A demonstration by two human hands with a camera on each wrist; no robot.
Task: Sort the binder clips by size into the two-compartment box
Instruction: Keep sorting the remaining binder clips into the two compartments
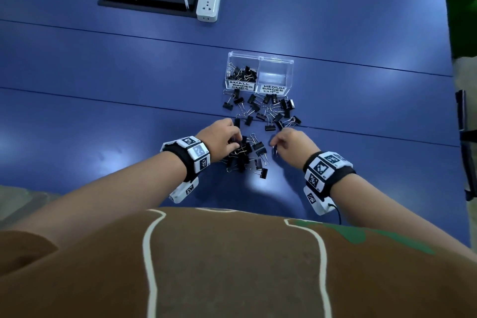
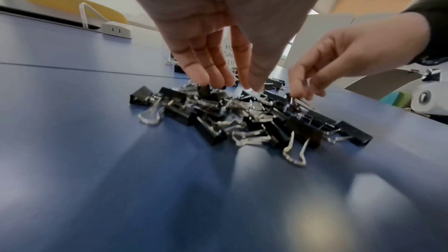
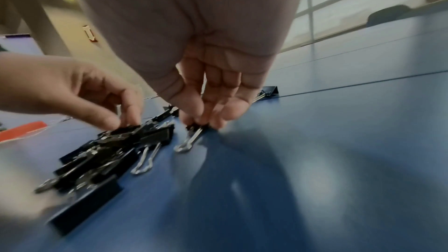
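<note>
Two-compartment box (image 1: 260, 59) taken as landmark: clear plastic, on blue table (image 1: 103, 72); left compartment labelled SMALL already part-filled with clips, right compartment labelled MEDIUM apparently bare. Loose clips (image 1: 268, 111) scattered just in front of box; denser pile (image 1: 245, 156) nearer the body, well short of box. Right hand (image 1: 291, 143) at right edge of that pile, fingertips (image 3: 215, 120) pinching one small clip (image 3: 194, 133) by its black body, wire handle trailing down onto table. Left hand (image 1: 219, 138) over left side of pile, fingers (image 2: 213, 72) bent downward with tips on a clip; whether actually grasping it not clear from any view. For the step in hand: lift small clip straight up clear of neighbours so no handle snags, carry forward to left compartment, release low over the clips already there. Compare body width against neighbours before committing. Likely risk: tangled handles dragging a second clip along.
</note>
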